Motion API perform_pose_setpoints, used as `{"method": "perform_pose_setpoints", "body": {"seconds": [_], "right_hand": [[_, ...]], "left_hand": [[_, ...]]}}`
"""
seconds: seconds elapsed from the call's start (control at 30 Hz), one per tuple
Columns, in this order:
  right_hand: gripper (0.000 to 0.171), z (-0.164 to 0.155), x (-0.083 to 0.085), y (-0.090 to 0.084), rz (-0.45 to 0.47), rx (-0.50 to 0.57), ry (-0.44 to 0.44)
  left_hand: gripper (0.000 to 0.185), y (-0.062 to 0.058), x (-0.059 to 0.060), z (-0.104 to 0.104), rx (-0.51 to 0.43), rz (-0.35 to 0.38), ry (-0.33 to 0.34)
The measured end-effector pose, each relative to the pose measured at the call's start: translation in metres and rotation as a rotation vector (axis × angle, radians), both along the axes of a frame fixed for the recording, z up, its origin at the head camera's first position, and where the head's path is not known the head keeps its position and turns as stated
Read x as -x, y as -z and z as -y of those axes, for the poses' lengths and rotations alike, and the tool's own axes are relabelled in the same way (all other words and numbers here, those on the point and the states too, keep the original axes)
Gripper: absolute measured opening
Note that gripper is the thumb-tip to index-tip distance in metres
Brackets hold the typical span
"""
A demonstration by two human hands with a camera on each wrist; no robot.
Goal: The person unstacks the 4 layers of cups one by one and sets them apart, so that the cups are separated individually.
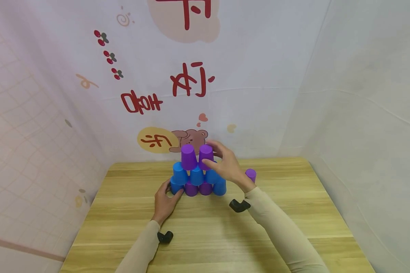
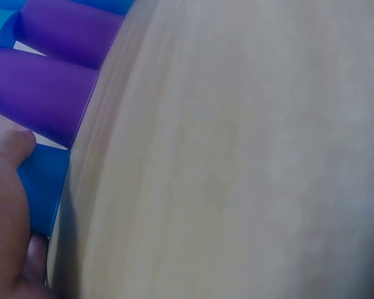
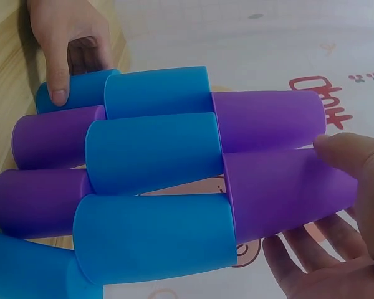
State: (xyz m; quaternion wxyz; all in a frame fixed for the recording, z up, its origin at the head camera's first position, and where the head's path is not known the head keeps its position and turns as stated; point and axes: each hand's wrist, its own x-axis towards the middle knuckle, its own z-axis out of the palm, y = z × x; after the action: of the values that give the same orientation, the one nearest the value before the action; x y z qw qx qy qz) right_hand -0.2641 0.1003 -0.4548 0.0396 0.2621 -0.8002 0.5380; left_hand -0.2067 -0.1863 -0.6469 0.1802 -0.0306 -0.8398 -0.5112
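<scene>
On the wooden table (image 1: 205, 235) stands a pyramid of upturned cups: a bottom row of blue, purple, purple, blue, a middle row of three blue, and two purple on top. My right hand (image 1: 212, 154) pinches the top right purple cup (image 1: 206, 152) between thumb and fingers; in the right wrist view the right hand (image 3: 327, 205) holds the same purple cup (image 3: 287, 193). My left hand (image 1: 172, 188) grips the bottom left blue cup (image 1: 175, 187) at the table. In the left wrist view its thumb (image 2: 12, 149) lies on that blue cup (image 2: 45, 187).
A single purple cup (image 1: 250, 175) stands alone on the table to the right of the pyramid. White decorated sheets (image 1: 259, 76) close in the back and both sides. Bare wood stretches in front of the pyramid.
</scene>
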Motion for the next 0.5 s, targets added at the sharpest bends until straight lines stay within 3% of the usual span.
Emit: {"method": "perform_pose_setpoints", "body": {"seconds": [0.5], "right_hand": [[0.06, -0.0015, 0.002, 0.001, -0.009, 0.006, 0.003]], "left_hand": [[0.069, -0.0001, -0.0003, -0.0006, -0.001, -0.016, -0.001]]}}
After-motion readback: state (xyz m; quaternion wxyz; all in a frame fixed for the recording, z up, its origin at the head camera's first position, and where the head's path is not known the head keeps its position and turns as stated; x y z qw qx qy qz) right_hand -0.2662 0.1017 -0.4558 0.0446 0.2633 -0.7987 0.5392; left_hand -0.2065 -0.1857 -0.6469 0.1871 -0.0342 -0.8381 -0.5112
